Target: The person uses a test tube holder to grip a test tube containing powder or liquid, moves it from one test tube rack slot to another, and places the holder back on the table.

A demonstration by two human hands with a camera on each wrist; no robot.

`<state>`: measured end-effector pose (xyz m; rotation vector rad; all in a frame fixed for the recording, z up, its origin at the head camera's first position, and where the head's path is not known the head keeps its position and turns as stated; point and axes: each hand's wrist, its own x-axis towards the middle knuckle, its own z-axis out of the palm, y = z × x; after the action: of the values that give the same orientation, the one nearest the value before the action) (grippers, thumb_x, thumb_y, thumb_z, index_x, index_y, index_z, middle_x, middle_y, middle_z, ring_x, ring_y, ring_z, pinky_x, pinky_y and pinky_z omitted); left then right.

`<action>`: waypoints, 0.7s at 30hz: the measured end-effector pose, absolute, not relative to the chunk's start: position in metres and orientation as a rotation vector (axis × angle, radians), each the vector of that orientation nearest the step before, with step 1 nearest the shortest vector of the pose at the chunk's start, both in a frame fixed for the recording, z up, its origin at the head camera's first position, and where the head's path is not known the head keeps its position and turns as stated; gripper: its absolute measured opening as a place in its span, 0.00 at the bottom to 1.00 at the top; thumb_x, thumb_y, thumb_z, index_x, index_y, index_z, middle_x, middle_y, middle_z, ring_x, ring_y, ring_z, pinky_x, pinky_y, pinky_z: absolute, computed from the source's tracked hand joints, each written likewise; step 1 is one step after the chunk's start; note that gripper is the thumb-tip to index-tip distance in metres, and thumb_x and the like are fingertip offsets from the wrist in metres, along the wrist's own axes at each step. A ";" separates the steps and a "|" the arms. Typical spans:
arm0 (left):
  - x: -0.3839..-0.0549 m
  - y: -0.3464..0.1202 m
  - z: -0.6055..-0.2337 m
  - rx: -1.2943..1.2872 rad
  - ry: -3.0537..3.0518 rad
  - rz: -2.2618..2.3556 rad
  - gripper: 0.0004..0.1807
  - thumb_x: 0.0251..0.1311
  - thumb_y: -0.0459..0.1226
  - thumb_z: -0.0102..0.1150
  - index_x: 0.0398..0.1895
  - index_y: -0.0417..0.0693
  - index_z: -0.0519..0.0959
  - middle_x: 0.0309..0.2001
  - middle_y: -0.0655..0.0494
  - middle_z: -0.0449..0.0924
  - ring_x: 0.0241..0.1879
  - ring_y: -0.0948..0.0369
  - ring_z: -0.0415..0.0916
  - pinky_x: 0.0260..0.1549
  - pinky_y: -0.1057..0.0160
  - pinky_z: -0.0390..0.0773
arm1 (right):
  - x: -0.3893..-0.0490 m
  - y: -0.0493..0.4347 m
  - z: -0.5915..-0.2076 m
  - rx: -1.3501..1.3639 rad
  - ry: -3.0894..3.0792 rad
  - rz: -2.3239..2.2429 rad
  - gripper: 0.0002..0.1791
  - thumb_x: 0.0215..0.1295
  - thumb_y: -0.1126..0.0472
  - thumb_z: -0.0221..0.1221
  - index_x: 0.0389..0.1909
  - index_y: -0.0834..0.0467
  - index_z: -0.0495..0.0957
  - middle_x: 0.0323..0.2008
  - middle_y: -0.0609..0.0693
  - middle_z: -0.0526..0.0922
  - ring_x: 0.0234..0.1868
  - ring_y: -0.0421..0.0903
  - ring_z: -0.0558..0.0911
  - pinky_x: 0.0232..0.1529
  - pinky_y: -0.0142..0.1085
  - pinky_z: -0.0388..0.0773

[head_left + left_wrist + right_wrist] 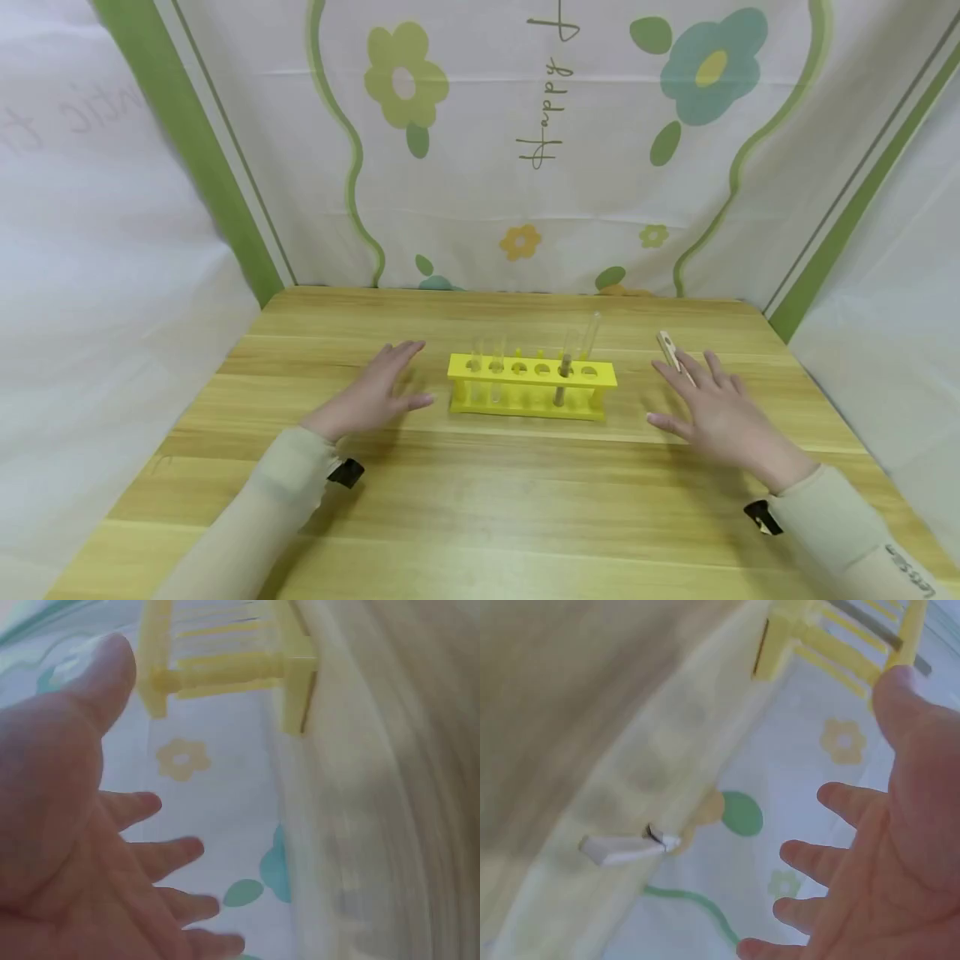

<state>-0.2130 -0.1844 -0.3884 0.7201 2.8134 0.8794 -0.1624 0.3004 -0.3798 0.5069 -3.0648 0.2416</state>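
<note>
A yellow test tube rack (531, 381) stands on the table between my two hands. Two clear test tubes (498, 346) are in its left holes, and a test tube with dark contents (564, 367) sits toward the right. Behind that, another clear test tube (592, 335) tilts at the rack's back right. My left hand (375, 393), fingers spread, is held left of the rack without touching it. To the right, my right hand (716, 410) is spread too and holds nothing. A wooden test tube clamp (667, 346) lies just beyond its fingers, partly hidden by them.
The wooden table (480, 508) extends in front of the rack toward me. A white flowered cloth (465, 183) hangs along its back edge, and pale cloth sheets (112, 275) hang at both sides.
</note>
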 end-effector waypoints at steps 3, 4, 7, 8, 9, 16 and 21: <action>-0.221 -0.183 -0.389 0.664 2.707 1.098 0.43 0.64 0.52 0.63 0.77 0.52 0.56 0.75 0.50 0.56 0.73 0.45 0.51 0.66 0.39 0.57 | -0.171 0.307 -0.374 0.489 -3.047 0.244 0.44 0.69 0.36 0.55 0.74 0.62 0.59 0.69 0.73 0.58 0.68 0.80 0.51 0.59 0.74 0.52; -0.223 -0.182 -0.390 0.647 2.675 1.156 0.41 0.64 0.52 0.64 0.76 0.52 0.58 0.74 0.52 0.59 0.72 0.46 0.55 0.65 0.40 0.60 | -0.174 0.309 -0.373 0.479 -3.045 0.249 0.44 0.69 0.36 0.56 0.72 0.64 0.61 0.67 0.74 0.62 0.66 0.79 0.56 0.58 0.73 0.56; -0.229 -0.178 -0.393 0.587 2.584 1.302 0.37 0.63 0.51 0.65 0.73 0.55 0.65 0.70 0.54 0.66 0.68 0.49 0.63 0.62 0.43 0.66 | -0.184 0.317 -0.372 0.424 -3.065 0.274 0.42 0.69 0.37 0.56 0.69 0.67 0.65 0.61 0.77 0.68 0.59 0.78 0.67 0.53 0.70 0.66; -0.231 -0.176 -0.395 0.574 2.559 1.342 0.35 0.63 0.50 0.66 0.72 0.54 0.66 0.68 0.54 0.69 0.66 0.49 0.66 0.61 0.45 0.68 | -0.188 0.320 -0.373 0.399 -3.080 0.289 0.41 0.70 0.39 0.56 0.68 0.68 0.66 0.59 0.77 0.69 0.57 0.77 0.70 0.50 0.68 0.69; -0.232 -0.174 -0.397 0.553 2.532 1.382 0.33 0.63 0.48 0.66 0.70 0.54 0.68 0.66 0.53 0.71 0.64 0.50 0.68 0.60 0.46 0.70 | -0.192 0.322 -0.374 0.370 -3.098 0.309 0.40 0.71 0.40 0.56 0.67 0.69 0.66 0.58 0.77 0.70 0.50 0.73 0.76 0.44 0.64 0.74; -0.243 -0.156 -0.413 0.508 2.389 1.522 0.31 0.59 0.42 0.71 0.65 0.50 0.73 0.57 0.55 0.78 0.55 0.56 0.76 0.52 0.57 0.78 | -0.215 0.340 -0.384 0.243 -3.186 0.365 0.38 0.73 0.42 0.53 0.64 0.74 0.67 0.50 0.73 0.79 0.47 0.70 0.80 0.39 0.60 0.77; -0.244 -0.143 -0.422 0.506 2.347 1.552 0.27 0.59 0.38 0.70 0.62 0.45 0.75 0.51 0.53 0.81 0.49 0.56 0.78 0.48 0.59 0.80 | -0.226 0.345 -0.387 0.216 -3.205 0.354 0.36 0.73 0.46 0.55 0.60 0.77 0.69 0.44 0.69 0.83 0.40 0.63 0.83 0.40 0.59 0.78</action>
<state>-0.2440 -0.1429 -0.4216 0.5062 2.3470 1.5521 -0.2262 0.3446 -0.3874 0.2161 -3.2046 0.3541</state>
